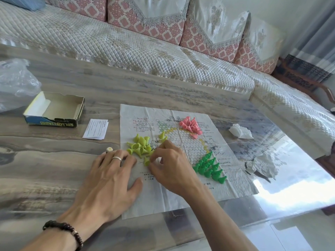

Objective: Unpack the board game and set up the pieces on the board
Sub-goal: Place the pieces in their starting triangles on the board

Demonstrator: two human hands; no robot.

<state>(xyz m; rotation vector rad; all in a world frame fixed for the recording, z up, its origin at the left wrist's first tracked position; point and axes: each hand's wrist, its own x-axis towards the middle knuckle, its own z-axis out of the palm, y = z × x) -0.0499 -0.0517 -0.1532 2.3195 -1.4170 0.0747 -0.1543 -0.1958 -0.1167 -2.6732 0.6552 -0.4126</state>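
So the paper board is spread flat on the table, creased from folding, and the pieces sit on it in three bunches: the yellow-green pieces heaped at about 9 o'clock of the printed hex grid, the pink pieces piled at 12 to 1 o'clock, and the dark green pieces already standing in tidy rows at around 4 o'clock. Right hand has its fingertips bunched together and looks pinched on one yellow-green piece at the near edge of that heap, though the exact grip is partly hidden by the knuckles. Left hand lies flat with fingers spread, pressing down on the board's left edge and the table, holding nothing. My read: these little hollow plastic cones are super light and tippy, so best to take one by the narrow top with two fingertips and set it down straight, or it knocks its neighbours over. The paper itself is thin and slidey, so pinning it with the flat hand makes sense. Over at 10 o'clock of the board there's the empty box with its flap open, a folded leaflet just right of it, and crumpled wrappers off at 3 o'clock.
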